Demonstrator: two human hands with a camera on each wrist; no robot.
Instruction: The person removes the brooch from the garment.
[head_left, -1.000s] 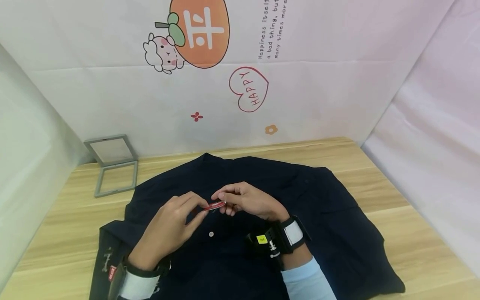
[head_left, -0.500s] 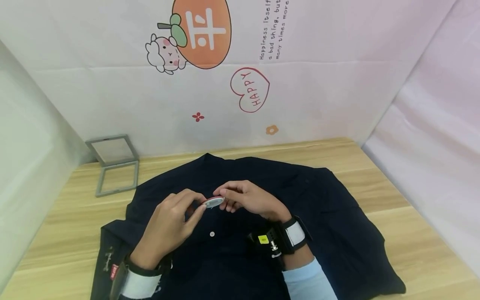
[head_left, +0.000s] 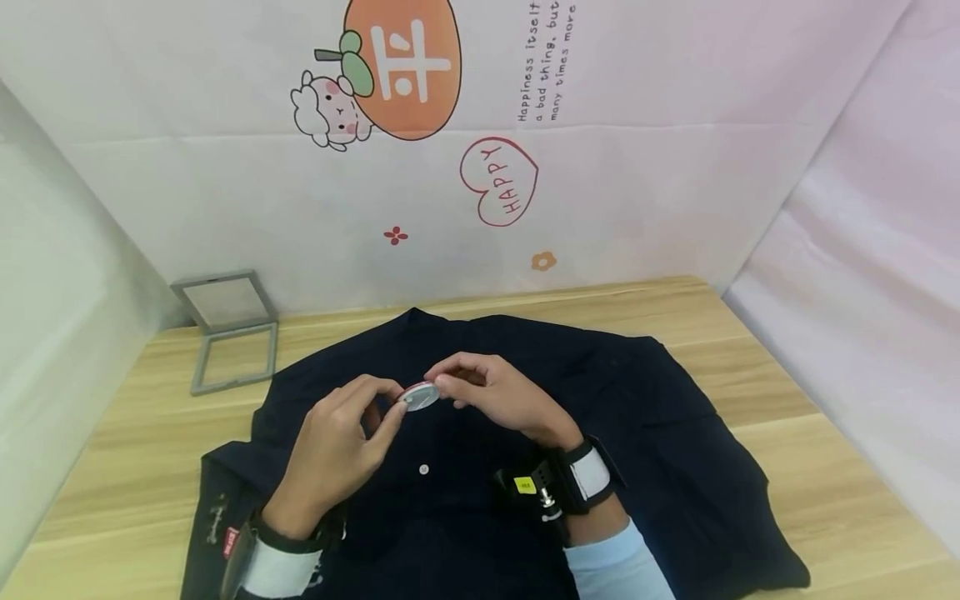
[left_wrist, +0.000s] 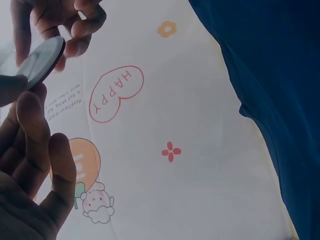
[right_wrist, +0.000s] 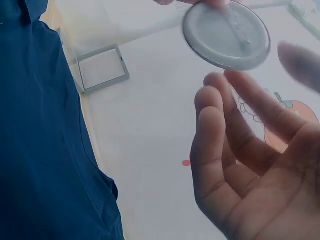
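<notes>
Premises: a small cloth-walled work booth; type of building around it cannot be determined. Observed: a wood-grain tabletop (head_left: 757,375), backed by an upright white sheet (head_left: 637,192) printed with cartoons and the word "HAPPY". Plain pale cloth (head_left: 75,242) closes the left side, another pale drape (head_left: 870,283) the right.

Head view bright, evenly lit; wrist views hazy, bluish (badge (right_wrist: 220,39) faintly shiny).
</notes>
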